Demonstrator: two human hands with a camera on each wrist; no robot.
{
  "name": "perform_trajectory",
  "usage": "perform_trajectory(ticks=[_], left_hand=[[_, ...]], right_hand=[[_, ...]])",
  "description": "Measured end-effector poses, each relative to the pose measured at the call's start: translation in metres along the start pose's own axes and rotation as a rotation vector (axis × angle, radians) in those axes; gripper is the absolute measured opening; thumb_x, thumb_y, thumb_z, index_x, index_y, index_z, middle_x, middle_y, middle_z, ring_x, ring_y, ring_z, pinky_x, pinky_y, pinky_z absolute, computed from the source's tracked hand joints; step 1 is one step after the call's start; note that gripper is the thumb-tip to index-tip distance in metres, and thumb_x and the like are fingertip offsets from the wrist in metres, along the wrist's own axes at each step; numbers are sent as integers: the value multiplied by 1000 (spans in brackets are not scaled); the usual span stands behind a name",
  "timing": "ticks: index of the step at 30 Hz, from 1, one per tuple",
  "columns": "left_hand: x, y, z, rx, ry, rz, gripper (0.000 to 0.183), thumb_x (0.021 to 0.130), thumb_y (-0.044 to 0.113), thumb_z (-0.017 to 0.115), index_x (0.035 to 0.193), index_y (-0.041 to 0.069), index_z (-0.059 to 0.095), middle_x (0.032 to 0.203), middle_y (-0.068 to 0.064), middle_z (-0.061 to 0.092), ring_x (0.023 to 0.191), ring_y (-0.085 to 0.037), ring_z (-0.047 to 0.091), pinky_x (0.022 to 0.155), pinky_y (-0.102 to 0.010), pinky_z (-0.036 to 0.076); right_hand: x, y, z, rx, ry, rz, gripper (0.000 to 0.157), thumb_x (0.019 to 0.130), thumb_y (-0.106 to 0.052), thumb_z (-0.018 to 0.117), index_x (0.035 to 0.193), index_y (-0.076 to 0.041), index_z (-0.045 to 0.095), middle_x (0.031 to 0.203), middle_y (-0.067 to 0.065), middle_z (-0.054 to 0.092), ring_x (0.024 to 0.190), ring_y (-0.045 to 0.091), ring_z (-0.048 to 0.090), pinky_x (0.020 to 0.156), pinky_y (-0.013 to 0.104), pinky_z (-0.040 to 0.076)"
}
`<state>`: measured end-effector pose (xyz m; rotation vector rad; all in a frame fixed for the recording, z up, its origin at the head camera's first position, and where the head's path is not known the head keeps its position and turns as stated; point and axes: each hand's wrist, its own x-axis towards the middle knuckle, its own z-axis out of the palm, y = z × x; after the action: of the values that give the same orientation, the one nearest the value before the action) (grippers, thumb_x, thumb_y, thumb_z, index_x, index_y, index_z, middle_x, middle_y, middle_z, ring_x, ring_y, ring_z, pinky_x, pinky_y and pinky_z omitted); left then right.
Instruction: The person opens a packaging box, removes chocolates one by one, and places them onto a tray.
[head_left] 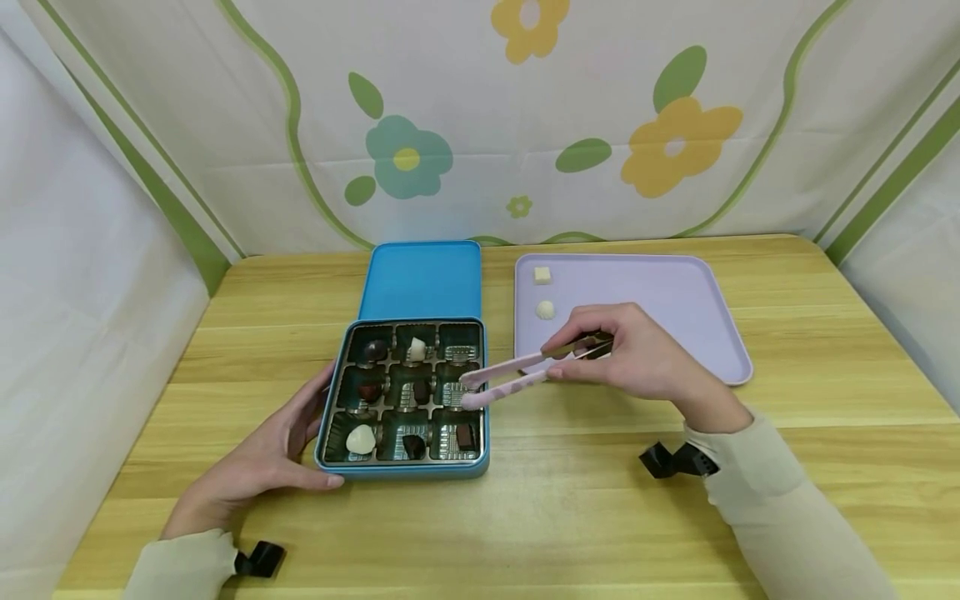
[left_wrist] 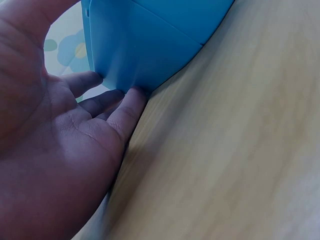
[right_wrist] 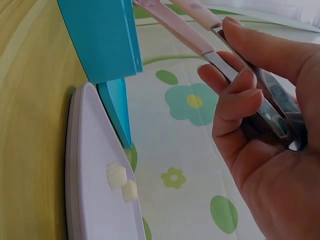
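At the front left corner of a blue tin, my left hand holds it, fingertips on its left side and thumb by the front. Dark and white chocolates sit in the compartments of its divided insert; a white one lies front left, a dark square one front right. My right hand grips metal tongs with pink tips. Those tips stand slightly apart over the middle right compartment, nothing between them.
Behind the tin lies its blue lid. A lilac tray to the right bears a white square piece and a white shell-like piece. A flower-patterned cloth hangs at the back of the wooden table.
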<state>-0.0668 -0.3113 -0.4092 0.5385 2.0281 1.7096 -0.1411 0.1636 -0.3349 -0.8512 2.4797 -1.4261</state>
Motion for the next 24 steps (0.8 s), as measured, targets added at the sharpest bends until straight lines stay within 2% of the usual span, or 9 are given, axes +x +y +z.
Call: perform_trajectory(ticks=[9, 17, 20, 24], left_hand=[[1, -1, -1, 16, 9, 3, 134, 80, -8, 88, 175, 26, 0, 183, -15, -6, 152, 15, 31, 114, -10, 39], [1, -1, 0, 7, 16, -9, 134, 80, -8, 88, 175, 27, 1, 183, -15, -4, 151, 14, 33, 113, -11, 42], [0, -1, 0, 7, 15, -12, 134, 81, -8, 88, 175, 27, 1, 183, -14, -4, 151, 14, 33, 112, -11, 42], [0, 0, 0, 10, 13, -6, 134, 81, -8, 88, 175, 27, 1, 183, -15, -5, 152, 15, 32, 114, -10, 40]], right_hand=[[-1, -5, 4, -9, -54, -61, 17, 85, -14, 93, 100, -20, 86, 89, -6, 76, 76, 10, 61, 69, 23, 53], [-4, -14, 5, -27, -61, -120, 18, 85, -13, 93, 99, -22, 86, 84, -10, 71, 72, 11, 56, 64, 24, 50], [-5, -20, 7, -53, -62, -143, 19, 84, -12, 94, 98, -22, 86, 83, -12, 70, 70, 9, 56, 63, 24, 50], [-4, -38, 14, -142, -63, -171, 19, 83, -13, 94, 95, -24, 85, 85, -14, 72, 70, 4, 58, 63, 23, 53]])
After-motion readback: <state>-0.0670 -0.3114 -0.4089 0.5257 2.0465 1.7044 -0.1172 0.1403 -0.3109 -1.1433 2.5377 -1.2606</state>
